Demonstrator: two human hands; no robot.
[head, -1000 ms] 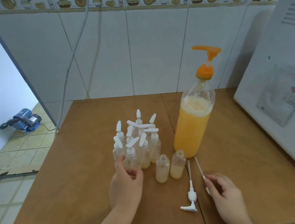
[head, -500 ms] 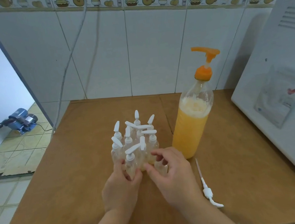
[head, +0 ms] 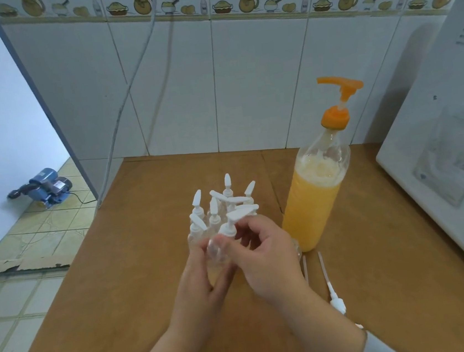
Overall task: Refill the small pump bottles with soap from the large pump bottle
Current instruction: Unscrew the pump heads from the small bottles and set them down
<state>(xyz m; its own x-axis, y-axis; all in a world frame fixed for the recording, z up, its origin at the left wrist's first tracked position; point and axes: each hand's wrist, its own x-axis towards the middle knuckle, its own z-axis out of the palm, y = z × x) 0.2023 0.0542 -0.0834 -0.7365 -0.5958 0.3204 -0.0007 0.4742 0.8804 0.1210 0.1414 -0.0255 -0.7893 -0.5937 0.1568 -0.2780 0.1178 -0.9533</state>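
Clear small bottle (head: 216, 260) gripped by left hand (head: 199, 283); right hand (head: 266, 256) pinches its pump (head: 230, 225).

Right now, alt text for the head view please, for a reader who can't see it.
Over a brown wooden table, a left hand grips a small clear plastic pump bottle while the right hand pinches its white pump top. Behind stand more small white-topped bottles; to the right, a large orange-capped bottle of yellow soap.
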